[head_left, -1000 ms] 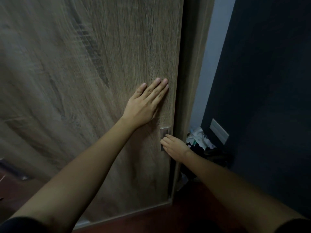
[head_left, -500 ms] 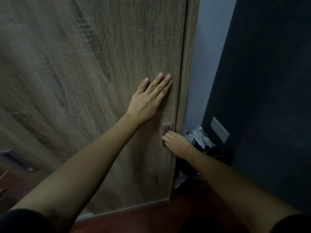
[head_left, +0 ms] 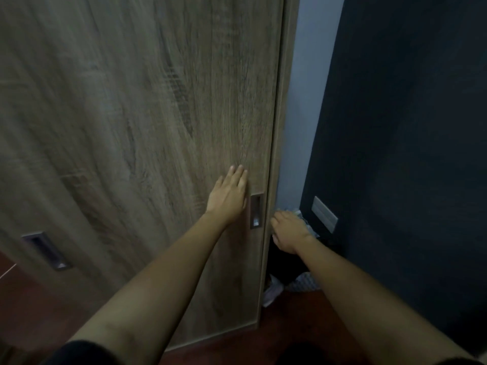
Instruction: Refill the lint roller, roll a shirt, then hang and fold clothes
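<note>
Head view: left hand [head_left: 228, 198] flat on wardrobe door [head_left: 147, 127], right hand [head_left: 288, 230] loosely curled, empty, beside its edge.

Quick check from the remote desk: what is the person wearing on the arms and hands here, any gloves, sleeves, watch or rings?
Both forearms are bare. The left hand and right hand wear no gloves, and no watch, bracelet or ring shows. Dark short sleeves appear only at the bottom edge of the picture, near the upper arms. The dim, slightly blurred picture would hide fine details.

head view, looking down, close to wardrobe door [head_left: 137, 122]
</note>
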{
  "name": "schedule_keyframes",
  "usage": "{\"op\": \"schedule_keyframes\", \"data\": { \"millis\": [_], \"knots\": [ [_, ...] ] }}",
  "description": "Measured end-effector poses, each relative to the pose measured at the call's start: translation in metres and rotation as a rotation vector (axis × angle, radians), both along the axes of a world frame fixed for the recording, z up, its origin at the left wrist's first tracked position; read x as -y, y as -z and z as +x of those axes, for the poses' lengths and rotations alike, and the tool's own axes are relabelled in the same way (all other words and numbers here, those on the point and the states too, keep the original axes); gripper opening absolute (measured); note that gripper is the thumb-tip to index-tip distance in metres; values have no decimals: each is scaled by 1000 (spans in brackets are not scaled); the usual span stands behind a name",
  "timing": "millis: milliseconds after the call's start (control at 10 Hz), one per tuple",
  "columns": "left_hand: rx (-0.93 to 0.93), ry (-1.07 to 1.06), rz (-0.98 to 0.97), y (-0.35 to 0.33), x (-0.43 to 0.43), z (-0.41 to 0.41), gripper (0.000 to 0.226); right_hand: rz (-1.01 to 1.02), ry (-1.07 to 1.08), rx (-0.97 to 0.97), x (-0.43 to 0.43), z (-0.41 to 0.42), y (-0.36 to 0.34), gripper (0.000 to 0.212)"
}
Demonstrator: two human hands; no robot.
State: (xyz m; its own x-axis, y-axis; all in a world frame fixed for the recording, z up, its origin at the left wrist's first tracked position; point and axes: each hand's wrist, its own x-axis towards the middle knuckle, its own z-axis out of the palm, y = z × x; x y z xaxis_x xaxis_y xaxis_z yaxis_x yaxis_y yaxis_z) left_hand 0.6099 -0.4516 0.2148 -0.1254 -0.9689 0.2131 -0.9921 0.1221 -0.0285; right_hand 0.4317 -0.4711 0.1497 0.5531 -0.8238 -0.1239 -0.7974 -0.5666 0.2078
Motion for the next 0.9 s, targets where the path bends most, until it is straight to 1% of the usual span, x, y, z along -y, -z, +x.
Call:
{"op": "schedule_keyframes", "data": {
  "millis": [100, 200, 300, 400, 600, 700, 800, 900],
  "knots": [
    [-29, -51, 152, 3, -16, 1, 56, 6, 131, 113, -19, -2, -18, 56],
    [-31, -72, 262, -22, -27, -9, 58, 24, 268, 244, -35, 0, -56, 64],
    [-22, -62, 283, -54, -35, -19, 61, 4, 332, 254, -43, -1, -91, 67],
    [15, -80, 247, -106, -40, -28, 63, -104, 371, 243, -50, -6, -151, 69],
    [43, -84, 117, -169, -50, -28, 65, -283, 358, 243, -55, -15, -225, 73],
    [48, -83, 100, -179, -54, -29, 65, -285, 355, 275, -58, -20, -230, 73],
    [43, -70, 75, -180, -56, -30, 65, -197, 260, 749, -80, -22, -234, 67],
    [33, -73, 42, -184, -54, -29, 64, -241, 84, 1397, -110, -22, -254, 57]
  ]
}}
